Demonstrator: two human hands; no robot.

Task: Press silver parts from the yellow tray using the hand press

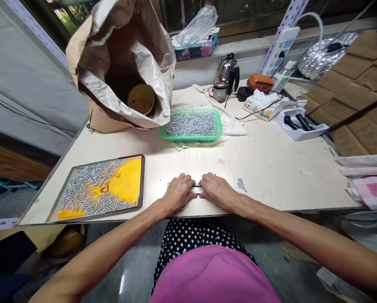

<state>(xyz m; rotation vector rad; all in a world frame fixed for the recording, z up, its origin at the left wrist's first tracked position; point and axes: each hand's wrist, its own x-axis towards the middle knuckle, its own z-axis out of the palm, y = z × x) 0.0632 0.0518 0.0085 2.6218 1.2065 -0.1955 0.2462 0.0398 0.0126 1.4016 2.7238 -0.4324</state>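
Observation:
Close to the table's front edge, my left hand [178, 192] and my right hand [218, 191] grip the two ends of a short, flat silvery metal piece [196, 189]. Both sets of fingers are closed on it, with the thumbs on the near side. Most of the piece is hidden under the fingers, so its exact kind does not show. To the left, many small silvery metal pins [93, 181] lie in a shallow tray [143, 179] with a yellow bottom. A green plastic basket [219, 130] beyond my hands is full of similar pins [191, 123].
A large open paper sack [90, 101] with a round container [141, 99] inside stands at the back left. Along the back right are a metal kettle [228, 69], a cup [219, 91], a tissue pack [264, 105] and a white tray [297, 132]. Cardboard [361, 92] leans at right.

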